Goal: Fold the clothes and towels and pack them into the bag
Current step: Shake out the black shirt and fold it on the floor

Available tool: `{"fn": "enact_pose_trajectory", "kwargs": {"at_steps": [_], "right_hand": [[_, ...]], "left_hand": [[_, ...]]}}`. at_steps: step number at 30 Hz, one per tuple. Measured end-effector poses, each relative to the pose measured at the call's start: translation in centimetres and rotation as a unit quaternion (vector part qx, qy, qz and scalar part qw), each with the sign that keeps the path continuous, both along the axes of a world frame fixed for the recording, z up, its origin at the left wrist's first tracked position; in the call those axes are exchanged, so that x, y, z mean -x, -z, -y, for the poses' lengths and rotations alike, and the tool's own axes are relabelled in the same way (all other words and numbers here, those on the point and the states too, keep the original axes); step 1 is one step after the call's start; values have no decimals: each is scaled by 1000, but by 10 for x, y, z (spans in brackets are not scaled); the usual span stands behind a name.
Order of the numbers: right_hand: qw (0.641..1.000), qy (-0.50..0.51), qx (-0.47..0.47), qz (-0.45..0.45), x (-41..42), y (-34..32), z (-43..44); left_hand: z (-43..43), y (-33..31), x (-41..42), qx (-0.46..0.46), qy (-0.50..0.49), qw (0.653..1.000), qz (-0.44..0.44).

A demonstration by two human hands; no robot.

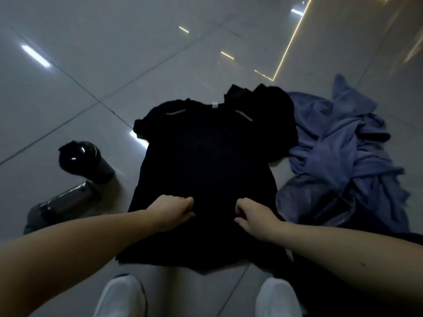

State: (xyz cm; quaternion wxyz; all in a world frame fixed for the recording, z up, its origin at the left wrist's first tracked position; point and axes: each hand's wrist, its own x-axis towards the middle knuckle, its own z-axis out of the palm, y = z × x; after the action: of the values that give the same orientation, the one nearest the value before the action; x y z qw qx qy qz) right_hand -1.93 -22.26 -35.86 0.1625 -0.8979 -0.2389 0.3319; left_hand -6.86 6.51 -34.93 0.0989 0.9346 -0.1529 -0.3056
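Observation:
A black T-shirt [206, 161] with two grey shoulder stripes lies spread flat on the tiled floor, collar away from me. My left hand [170, 210] and my right hand [254, 213] rest on its lower middle, close together, fingers curled down into the cloth. Whether they pinch the fabric is hidden by the knuckles. A crumpled blue towel or garment [343, 152] lies in a heap right of the shirt, touching its right sleeve. More black cloth [270, 94] pokes out behind the shirt's right shoulder.
A black bottle or cup [84, 161] stands on the floor at the left, and a dark flat case or pouch [61, 204] lies just in front of it. My two white shoes [121, 296] show at the bottom edge. Glossy grey tiles [114, 53] stretch ahead.

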Motion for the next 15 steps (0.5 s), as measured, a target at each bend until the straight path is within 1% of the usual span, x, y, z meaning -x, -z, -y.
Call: {"fn": "enact_pose_trajectory", "kwargs": {"at_steps": [2, 5, 8, 10, 12, 15], "right_hand": [[999, -30, 9, 20, 28, 4, 7], [993, -104, 12, 51, 60, 8, 21], [977, -183, 44, 98, 80, 19, 35], [971, -194, 89, 110, 86, 26, 41], [970, -183, 114, 111, 83, 30, 44], [975, -170, 93, 107, 76, 33, 43]], "left_hand": [[8, 6, 30, -23, 32, 999, 18], [4, 11, 63, -16, 104, 994, 42], [-6, 19, 88, -33, 183, 982, 46], [-14, 25, 95, -68, 190, 979, 38], [-20, 28, 94, -81, 170, 982, 25], [-26, 34, 88, -72, 167, 983, 30]]}}
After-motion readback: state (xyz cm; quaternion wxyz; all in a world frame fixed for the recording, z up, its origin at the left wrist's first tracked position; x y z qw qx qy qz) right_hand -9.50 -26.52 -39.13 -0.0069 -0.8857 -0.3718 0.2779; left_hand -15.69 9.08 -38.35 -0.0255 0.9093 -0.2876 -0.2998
